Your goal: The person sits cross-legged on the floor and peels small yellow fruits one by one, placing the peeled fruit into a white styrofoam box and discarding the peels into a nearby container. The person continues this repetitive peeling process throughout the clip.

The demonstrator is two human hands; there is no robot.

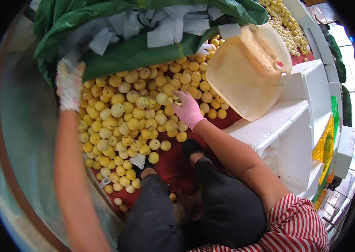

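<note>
A heap of round yellow fruits (pixel 136 113), some with dark streaks, lies on a red ground cover (pixel 172 157). My left hand (pixel 70 82), in a white patterned glove, is at the left edge of a green tarpaulin sack (pixel 139 60); motion blurs it, and what its fingers hold is unclear. White foam net sleeves (pixel 168 28) fill the sack's mouth. My right hand (pixel 185 105), in a pink glove, reaches over the fruits with its fingers spread apart, and no fruit is plainly gripped. One loose foam sleeve (pixel 138 161) rests on the lower fruits near my foot.
A cut translucent plastic container (pixel 248 72) leans to the right of the heap, against white foam boxes (pixel 272 126). Yellow crates (pixel 324 145) stand farther right. More fruits (pixel 286 26) lie at the upper right. Greenish sheeting (pixel 29 94) borders the left side.
</note>
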